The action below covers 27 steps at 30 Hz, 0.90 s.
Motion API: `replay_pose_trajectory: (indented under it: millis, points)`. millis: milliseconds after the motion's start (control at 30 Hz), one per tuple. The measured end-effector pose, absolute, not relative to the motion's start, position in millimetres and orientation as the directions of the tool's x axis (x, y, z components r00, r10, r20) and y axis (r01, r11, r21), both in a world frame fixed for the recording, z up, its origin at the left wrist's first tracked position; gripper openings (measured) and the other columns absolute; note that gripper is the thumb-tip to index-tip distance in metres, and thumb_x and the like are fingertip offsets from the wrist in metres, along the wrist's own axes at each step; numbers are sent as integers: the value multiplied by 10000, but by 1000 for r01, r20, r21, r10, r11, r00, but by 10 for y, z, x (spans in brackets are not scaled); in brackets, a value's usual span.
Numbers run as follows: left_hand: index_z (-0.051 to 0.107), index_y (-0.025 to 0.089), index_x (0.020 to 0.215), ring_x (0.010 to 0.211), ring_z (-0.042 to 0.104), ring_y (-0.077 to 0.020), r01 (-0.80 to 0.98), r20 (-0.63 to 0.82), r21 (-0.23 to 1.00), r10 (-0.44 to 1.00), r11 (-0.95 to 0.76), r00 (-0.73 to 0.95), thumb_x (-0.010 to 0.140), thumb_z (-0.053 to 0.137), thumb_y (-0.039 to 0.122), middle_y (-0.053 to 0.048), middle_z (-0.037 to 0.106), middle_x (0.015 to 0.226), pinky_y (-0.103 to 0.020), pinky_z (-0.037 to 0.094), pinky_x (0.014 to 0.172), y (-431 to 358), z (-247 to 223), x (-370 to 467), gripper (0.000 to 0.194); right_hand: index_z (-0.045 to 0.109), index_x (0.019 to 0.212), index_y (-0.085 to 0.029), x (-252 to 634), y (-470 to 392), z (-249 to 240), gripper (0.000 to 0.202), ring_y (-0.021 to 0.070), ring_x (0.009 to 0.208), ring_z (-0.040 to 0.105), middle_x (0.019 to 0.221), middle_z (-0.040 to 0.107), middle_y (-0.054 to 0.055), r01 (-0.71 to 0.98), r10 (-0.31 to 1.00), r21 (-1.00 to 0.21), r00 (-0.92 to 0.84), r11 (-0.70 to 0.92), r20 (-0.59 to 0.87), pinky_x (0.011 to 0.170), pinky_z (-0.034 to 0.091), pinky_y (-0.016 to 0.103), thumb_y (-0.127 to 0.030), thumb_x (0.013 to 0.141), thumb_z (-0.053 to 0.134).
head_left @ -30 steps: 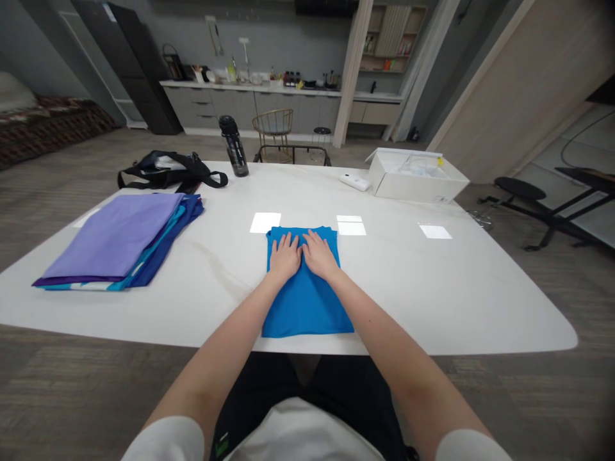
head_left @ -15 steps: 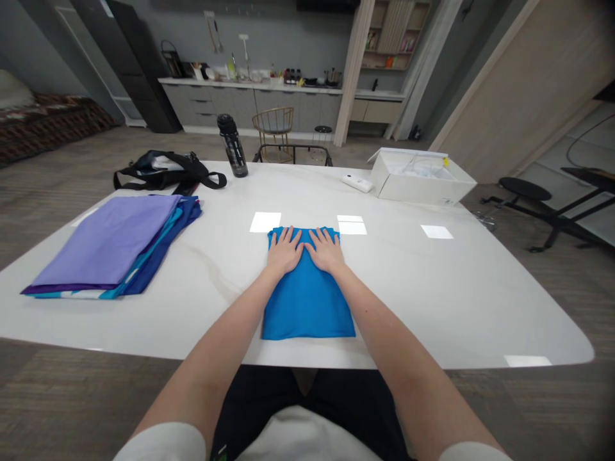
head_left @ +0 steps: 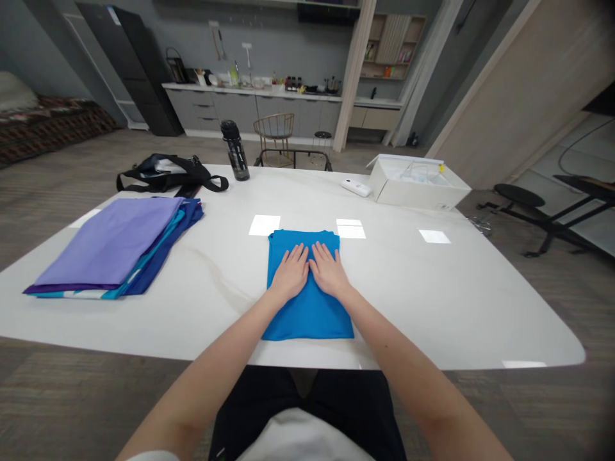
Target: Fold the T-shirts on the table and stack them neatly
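Note:
A folded blue cloth [head_left: 307, 314], roughly rectangular, lies flat on the white table [head_left: 432, 294] near its front edge. My left hand [head_left: 291, 272] rests palm down on the cloth's left half, fingers stretched forward. Beside it, my right hand [head_left: 329, 267] presses flat on the right half, its fingers also extended. The hands are close together at the middle of the cloth. Part of the fabric is hidden under my palms and forearms.
At the left lies a stack of folded cloths [head_left: 115, 243], purple on top, with a black bag [head_left: 168, 173] behind. A black water bottle [head_left: 235, 152] stands at the back. Toward the back right are a white remote-like object [head_left: 356, 187] and an open white box [head_left: 416, 186].
Both hands have slid back toward me over the blue cloth, away from its far edge. They remain flat, and the far edge of the cloth is now uncovered.

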<state>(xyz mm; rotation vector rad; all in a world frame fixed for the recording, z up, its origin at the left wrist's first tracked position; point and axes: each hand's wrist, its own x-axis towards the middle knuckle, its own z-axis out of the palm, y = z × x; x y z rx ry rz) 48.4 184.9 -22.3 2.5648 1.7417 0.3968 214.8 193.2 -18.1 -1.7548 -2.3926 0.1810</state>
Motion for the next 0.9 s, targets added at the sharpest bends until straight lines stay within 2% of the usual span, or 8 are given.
replay_pose_trajectory:
  millis: [167, 300, 367, 433, 533, 700, 800, 900]
  points:
    - [352, 194, 1595, 1552, 266, -243, 923, 140, 164, 934, -348, 327, 1067, 231, 462, -60, 315, 1661, -503, 225, 1276, 1544, -301, 338, 604, 225, 1641, -160, 2277, 1696, -229, 706, 231, 1575, 146, 1696, 193, 71, 945, 970, -223, -243, 239, 9, 1268, 92, 515, -560, 1062, 167]
    - [340, 127, 1592, 1546, 280, -274, 933, 174, 139, 936, -332, 307, 1064, 275, 423, -121, 319, 1656, -516, 214, 1277, 1321, -253, 213, 609, 203, 1645, -169, 2395, 1574, -209, 706, 287, 1570, 161, 1701, 146, 97, 971, 989, -191, -148, 145, -5, 1237, 81, 631, -567, 1062, 174]
    - [342, 102, 1586, 1546, 279, -260, 909, 188, 129, 910, -396, 370, 1054, 282, 303, -125, 314, 1659, -498, 215, 1281, 1181, -224, 246, 572, 218, 1642, -163, 2370, 1448, -176, 661, 285, 1575, 136, 1704, 133, 96, 967, 981, -168, -187, 193, 53, 1240, 55, 632, -500, 1076, 165]
    - [351, 103, 1582, 1542, 293, -243, 884, 183, 138, 888, -448, 421, 1046, 275, 251, -115, 320, 1658, -478, 248, 1274, 1035, -215, 316, 561, 231, 1640, -168, 2324, 1281, -139, 626, 244, 1581, 111, 1705, 141, 74, 921, 935, -163, -342, 353, 93, 1266, 46, 561, -447, 1083, 165]
    - [347, 157, 1592, 1535, 310, -243, 883, 182, 164, 893, -440, 411, 1068, 277, 349, -94, 335, 1652, -481, 274, 1265, 851, -226, 379, 563, 241, 1640, -213, 2325, 1043, -108, 612, 210, 1575, 152, 1692, 212, 42, 824, 847, -206, -529, 528, 51, 1285, 81, 497, -463, 1083, 197]
    - [299, 305, 1614, 1538, 305, -258, 879, 160, 176, 894, -443, 418, 1057, 334, 482, -27, 322, 1661, -520, 283, 1257, 734, -206, 161, 585, 212, 1643, -294, 2635, 880, -119, 649, 249, 1574, 153, 1691, 218, 22, 872, 895, -242, -445, 426, -27, 1273, 114, 560, -578, 1061, 242]
    - [266, 279, 1626, 1536, 307, -271, 887, 144, 168, 901, -430, 410, 1051, 343, 519, -53, 331, 1657, -524, 292, 1251, 705, -152, 9, 628, 158, 1651, -307, 2775, 820, -111, 662, 274, 1574, 148, 1699, 178, 27, 904, 927, -245, -371, 350, -47, 1263, 122, 591, -590, 1058, 240]
    - [224, 208, 1637, 1544, 286, -255, 873, 179, 166, 885, -458, 430, 1063, 328, 486, -88, 304, 1666, -491, 279, 1264, 646, -104, 35, 646, 132, 1654, -296, 2690, 678, -71, 678, 291, 1576, 127, 1698, 166, 46, 886, 914, -254, -406, 388, -19, 1255, 111, 620, -590, 1056, 256]
